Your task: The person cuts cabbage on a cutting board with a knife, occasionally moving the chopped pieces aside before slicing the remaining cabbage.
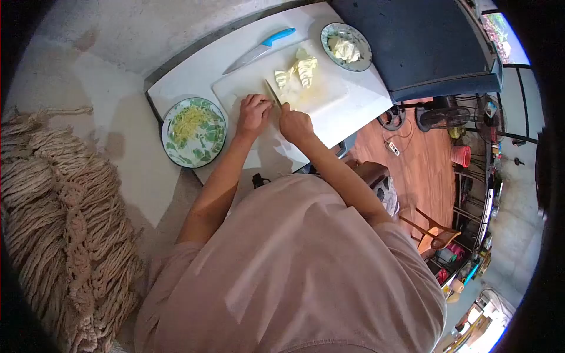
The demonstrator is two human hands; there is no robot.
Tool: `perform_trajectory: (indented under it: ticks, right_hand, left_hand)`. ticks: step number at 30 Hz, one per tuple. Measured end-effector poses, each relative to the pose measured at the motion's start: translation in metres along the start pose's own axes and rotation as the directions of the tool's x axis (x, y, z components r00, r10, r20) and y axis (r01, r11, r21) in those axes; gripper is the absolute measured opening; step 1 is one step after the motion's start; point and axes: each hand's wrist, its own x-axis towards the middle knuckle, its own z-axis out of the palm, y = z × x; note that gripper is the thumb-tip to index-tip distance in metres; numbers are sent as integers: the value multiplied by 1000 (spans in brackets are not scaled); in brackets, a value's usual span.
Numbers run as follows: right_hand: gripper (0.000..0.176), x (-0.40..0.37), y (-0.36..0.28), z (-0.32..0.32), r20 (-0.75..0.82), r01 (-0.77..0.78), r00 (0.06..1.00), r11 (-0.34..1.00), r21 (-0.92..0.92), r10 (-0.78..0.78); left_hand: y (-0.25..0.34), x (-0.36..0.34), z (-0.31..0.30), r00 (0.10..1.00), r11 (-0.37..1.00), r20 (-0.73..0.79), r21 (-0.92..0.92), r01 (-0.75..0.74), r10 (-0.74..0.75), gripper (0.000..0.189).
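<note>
My right hand [296, 125] is wrapped around the handle of a knife [272, 92], whose narrow blade points away from me over a white cutting board [235, 94]. Just left of the blade is my left hand [253, 115], fingers curled and pressed together at the board; what lies under the fingertips is hidden. Beyond the blade sit pale yellow-green chunks of what looks like cabbage [305, 69], cut sides showing. A second knife with a blue handle [279, 36] lies past the board, apart from both hands.
Thin yellowish shreds [191, 123] lie on a green-patterned plate [209, 147] at the left of the white table [206, 59]. A patterned bowl [364, 44] at the far right holds another pale chunk [344, 50]. A dark cabinet [412, 41] stands behind; a rope bundle [70, 217] hangs left.
</note>
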Motion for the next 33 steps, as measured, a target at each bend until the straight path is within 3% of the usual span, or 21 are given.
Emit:
perform_trajectory:
  ticks: [2, 3, 6, 11, 18, 33]
  right_hand:
    - [21, 17, -2, 8, -79, 1, 997, 1000, 18, 1]
    - [21, -16, 19, -1, -33, -17, 999, 1000, -23, 16]
    - [21, -20, 10, -14, -70, -3, 998, 999, 54, 7]
    - [23, -26, 4, -18, 46, -10, 999, 1000, 0, 10]
    - [20, -25, 2, -9, -28, 51, 998, 998, 29, -51]
    - [19, -27, -7, -16, 91, 4, 996, 999, -50, 1]
  left_hand:
    - [-11, 5, -6, 1000, 1000, -13, 0, -16, 16, 14]
    - [18, -9, 13, 1000, 998, -19, -52, 21, -22, 14]
    - [8, -1, 2, 1000, 1000, -29, -18, 0, -1, 15]
    - [4, -3, 6, 999, 1000, -37, -10, 20, -21, 16]
    - [7, -2, 4, 999, 1000, -42, -20, 15, -16, 16]
    - [9, 0, 1, 999, 1000, -25, -12, 20, -20, 11]
